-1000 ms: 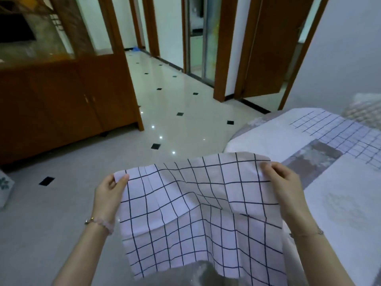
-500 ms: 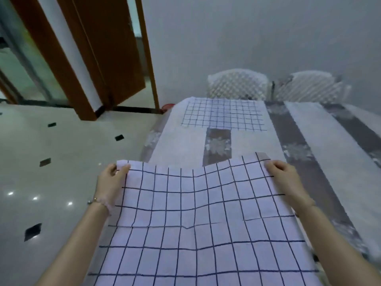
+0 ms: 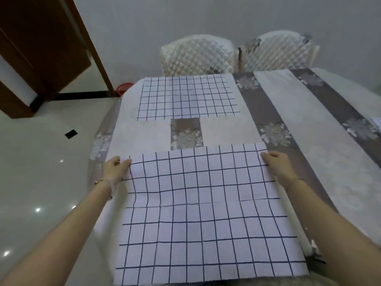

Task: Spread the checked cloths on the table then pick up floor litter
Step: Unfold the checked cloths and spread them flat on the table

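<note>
The near checked cloth, a white rectangular fabric sheet with a dark-blue grid, lies spread over the near-left part of the table. Its near edge reaches the near side of the table. A shallow crease runs across its middle.

The left hand pinches the far-left corner of this cloth, with the thumb on top of the fabric. The right hand grips the far-right corner, with the fingers curled over the edge. Whether the far edge rests on the table or is held slightly above it cannot be told from this angle. A beaded bracelet sits on the left wrist.

The far checked cloth, a second white sheet with a finer dark-blue grid, lies flat at the far-left part of the table. The two cloths are apart; a bare strip of table covering shows between them.

The table carries a cream covering with grey-brown floral bands. Two white quilted chair backs stand at the far side of the table, side by side against a pale wall.

To the left lies a glossy pale tiled floor with a black diamond inset tile. A dark-brown wooden door stands at the upper left. A small red object sits on the floor just beside the far-left table corner.
</note>
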